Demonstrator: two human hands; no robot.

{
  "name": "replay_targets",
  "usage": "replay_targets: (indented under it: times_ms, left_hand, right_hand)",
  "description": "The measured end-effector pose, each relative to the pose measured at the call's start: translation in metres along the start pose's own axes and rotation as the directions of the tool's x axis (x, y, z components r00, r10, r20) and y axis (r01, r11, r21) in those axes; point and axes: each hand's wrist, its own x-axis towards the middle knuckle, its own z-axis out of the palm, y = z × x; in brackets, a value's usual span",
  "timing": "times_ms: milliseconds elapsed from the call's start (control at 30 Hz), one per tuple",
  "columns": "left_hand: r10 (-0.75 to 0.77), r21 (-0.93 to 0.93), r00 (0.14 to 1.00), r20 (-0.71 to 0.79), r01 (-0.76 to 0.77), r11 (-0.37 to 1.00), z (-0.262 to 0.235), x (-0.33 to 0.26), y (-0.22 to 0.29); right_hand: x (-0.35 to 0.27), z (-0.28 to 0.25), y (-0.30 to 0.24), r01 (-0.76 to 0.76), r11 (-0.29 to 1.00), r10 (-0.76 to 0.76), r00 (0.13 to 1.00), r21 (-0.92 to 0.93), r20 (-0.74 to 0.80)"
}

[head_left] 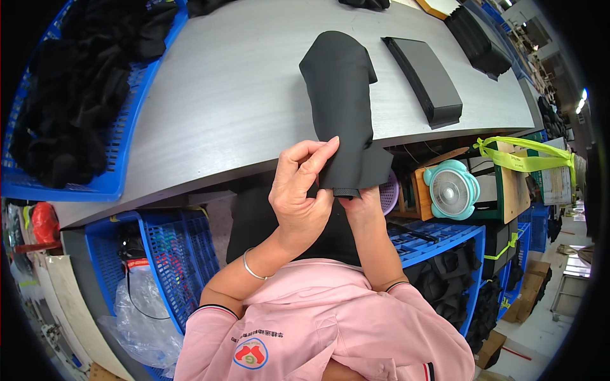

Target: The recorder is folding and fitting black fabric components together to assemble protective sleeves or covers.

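A long piece of black fabric [340, 95] with a rounded far end lies partly on the grey table, its near end hanging over the front edge. My left hand [298, 184] pinches the left side of that near end, with the other fingers bent above it. My right hand [362, 202] is at the underside of the same end, its fingers mostly hidden beneath the cloth but closed on it. A small rolled or folded edge [346, 192] shows between the two hands.
A blue basket of black cloth [70, 95] stands at the table's left. Stacks of black pieces [422, 82] lie at the right. Below the table are a blue crate with plastic bags [184, 254], a small turquoise fan [452, 189] and a blue crate of black pieces [476, 267].
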Motion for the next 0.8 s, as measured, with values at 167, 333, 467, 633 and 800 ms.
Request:
replay_targets:
  times_ms: [167, 333, 467, 633, 800]
  left_hand:
    - [-0.001, 0.018, 1.000, 0.004, 0.001, 1.000, -0.002, -0.001, 0.000]
    - [0.006, -0.015, 1.000, 0.021, -0.006, 1.000, -0.001, -0.003, 0.001]
    - [-0.002, -0.014, 1.000, 0.020, 0.002, 1.000, -0.001, -0.007, -0.001]
    - [-0.011, -0.003, 1.000, -0.002, 0.011, 1.000, 0.000, -0.012, -0.007]
    - [-0.009, -0.038, 1.000, 0.029, 0.010, 0.999, -0.007, -0.009, -0.003]
  right_hand:
    - [-0.001, 0.004, 0.000, -0.002, 0.999, 0.001, 0.999, -0.039, -0.033]
    - [-0.001, 0.002, 0.001, -0.051, 0.998, 0.049, 0.996, -0.020, -0.080]
    - [-0.001, 0.011, 0.001, -0.073, 0.997, 0.076, 0.986, 0.021, -0.151]
    - [0.003, 0.018, 0.009, 0.004, 1.000, -0.002, 0.994, 0.017, -0.107]
    - [0.014, 0.010, 0.012, -0.066, 0.996, 0.064, 0.997, 0.067, 0.040]
